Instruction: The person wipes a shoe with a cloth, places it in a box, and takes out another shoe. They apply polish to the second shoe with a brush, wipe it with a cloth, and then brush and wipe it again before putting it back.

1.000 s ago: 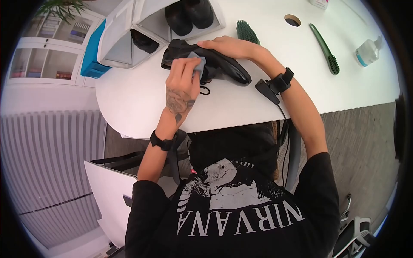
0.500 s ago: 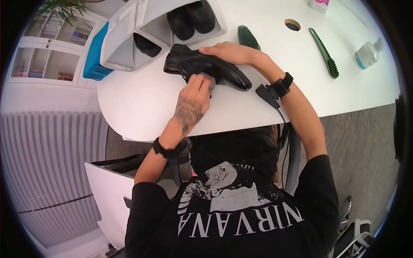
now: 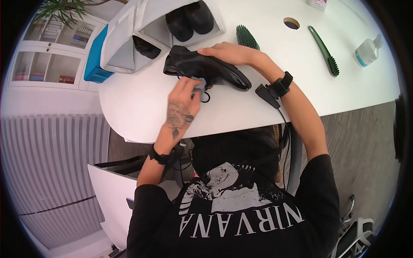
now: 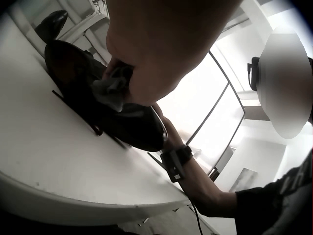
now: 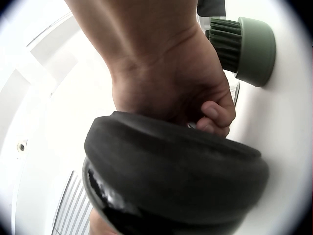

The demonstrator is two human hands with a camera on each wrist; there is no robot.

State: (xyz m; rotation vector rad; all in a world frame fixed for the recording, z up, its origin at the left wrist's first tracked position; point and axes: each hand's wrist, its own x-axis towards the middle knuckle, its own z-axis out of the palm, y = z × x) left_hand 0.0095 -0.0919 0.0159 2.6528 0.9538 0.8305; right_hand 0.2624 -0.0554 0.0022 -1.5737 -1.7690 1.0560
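Note:
A glossy black lace-up shoe (image 3: 211, 69) lies tipped on its side on the white table, its opening to the left and toe to the right. My left hand (image 3: 183, 95) pinches a crumpled grey-blue cloth (image 3: 199, 85) at the shoe's near side, by the laces (image 3: 206, 98). In the left wrist view the cloth (image 4: 111, 90) overlaps the dark upper. My right hand (image 3: 232, 52) grips the shoe from the far side; in the right wrist view its fingers (image 5: 215, 115) curl behind the black sole (image 5: 181, 166).
Just beyond my right hand stands a green brush (image 3: 246, 37), bristles up. Farther right lie a long-handled green brush (image 3: 323, 50) and a clear bottle (image 3: 368, 53). White storage boxes (image 3: 152, 28) holding black shoes (image 3: 190, 21) stand back left. The table has a round hole (image 3: 291, 23).
The left hand with the cloth has come down from the shoe's upper toward me, then shifted slightly left. The shoe has turned a little; the right hand keeps its grip.

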